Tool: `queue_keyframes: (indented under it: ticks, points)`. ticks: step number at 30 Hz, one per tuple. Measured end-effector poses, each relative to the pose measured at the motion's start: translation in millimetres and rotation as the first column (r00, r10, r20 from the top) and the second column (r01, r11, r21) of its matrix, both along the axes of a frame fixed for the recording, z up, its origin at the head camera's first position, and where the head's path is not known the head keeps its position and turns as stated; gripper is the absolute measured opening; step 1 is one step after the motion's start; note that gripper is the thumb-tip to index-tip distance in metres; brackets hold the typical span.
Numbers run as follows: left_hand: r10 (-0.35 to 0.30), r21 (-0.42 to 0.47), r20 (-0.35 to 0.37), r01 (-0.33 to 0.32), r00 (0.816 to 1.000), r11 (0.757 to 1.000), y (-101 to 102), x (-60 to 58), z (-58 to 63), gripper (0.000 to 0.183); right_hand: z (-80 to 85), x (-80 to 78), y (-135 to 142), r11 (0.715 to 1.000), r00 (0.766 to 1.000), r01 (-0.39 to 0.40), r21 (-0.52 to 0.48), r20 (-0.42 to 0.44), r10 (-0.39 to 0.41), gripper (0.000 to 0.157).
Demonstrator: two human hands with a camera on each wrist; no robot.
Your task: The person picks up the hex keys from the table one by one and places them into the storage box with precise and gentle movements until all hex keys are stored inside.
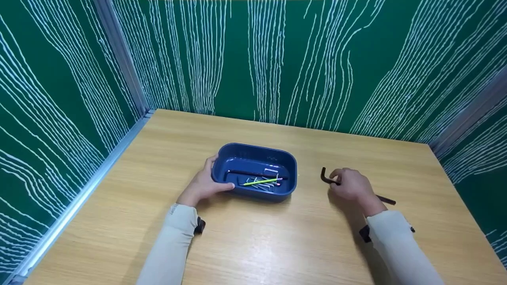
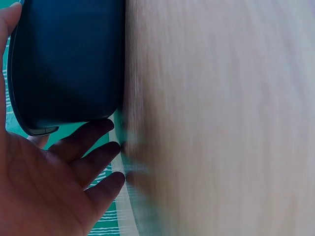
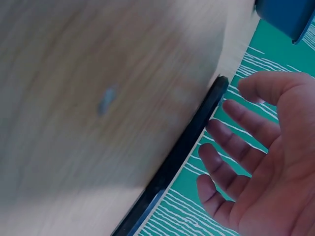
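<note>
My left hand [image 1: 206, 183] holds the left end of a dark blue plastic bin [image 1: 293, 170], thumb over the near rim and fingers along the outer wall. In the left wrist view its lower fingers [image 2: 101, 191] spread loosely beside the bin [image 2: 69, 64]. On the table to the right lies a large black hex key [image 1: 386, 200], its short bent end pointing away. My right hand [image 1: 352, 185] hovers over the middle of it. In the right wrist view, the loosely bent fingers [image 3: 236, 142] stand slightly apart from the hex key [image 3: 172, 157].
Inside the bin lie a yellow-green pencil [image 1: 259, 182], a long black hex key [image 1: 245, 172] and several small silver metal pieces [image 1: 264, 187]. The wooden table [image 1: 253, 241] is bounded by green walls [image 1: 233, 79] with white wavy lines.
</note>
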State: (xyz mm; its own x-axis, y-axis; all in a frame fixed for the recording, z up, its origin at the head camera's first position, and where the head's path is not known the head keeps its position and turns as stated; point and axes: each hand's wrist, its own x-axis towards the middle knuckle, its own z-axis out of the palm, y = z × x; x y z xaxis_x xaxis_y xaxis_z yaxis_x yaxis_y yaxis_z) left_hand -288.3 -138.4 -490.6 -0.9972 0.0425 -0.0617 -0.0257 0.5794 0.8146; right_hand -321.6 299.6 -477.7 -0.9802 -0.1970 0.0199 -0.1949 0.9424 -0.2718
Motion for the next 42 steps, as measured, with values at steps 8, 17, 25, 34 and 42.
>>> queue_keyframes:
  ticks: [8, 17, 25, 34, 42]
  points:
    - [0.005, -0.002, 0.017, -0.005, 1.000, 1.000, 0.7, 1.1, 0.7, 0.106, -3.4, 0.0, 4.2, 0.999, 0.999, -0.025, 0.029, -0.021, 0.025, 0.022]
    - [0.021, -0.003, 0.019, -0.021, 1.000, 1.000, 1.5, 1.7, 1.7, 0.112, -5.9, -0.8, 8.3, 0.999, 0.999, -0.041, 0.033, 0.006, 0.041, 0.021]
    - [0.017, -0.013, 0.005, -0.017, 1.000, 1.000, 1.7, 1.1, 1.9, 0.108, -7.8, 1.9, 18.3, 0.997, 0.998, -0.044, 0.066, -0.036, 0.047, 0.016]
    - [0.026, -0.006, 0.010, -0.026, 1.000, 1.000, 2.0, 1.0, 0.4, 0.102, -8.2, 5.9, 24.0, 0.992, 0.995, -0.068, 0.103, -0.064, 0.075, 0.018]
    - [0.031, -0.011, 0.023, -0.030, 0.999, 0.999, 2.6, 2.5, 2.3, 0.104, -3.4, 10.1, 28.8, 0.995, 1.000, -0.020, 0.094, 0.015, 0.019, 0.020]
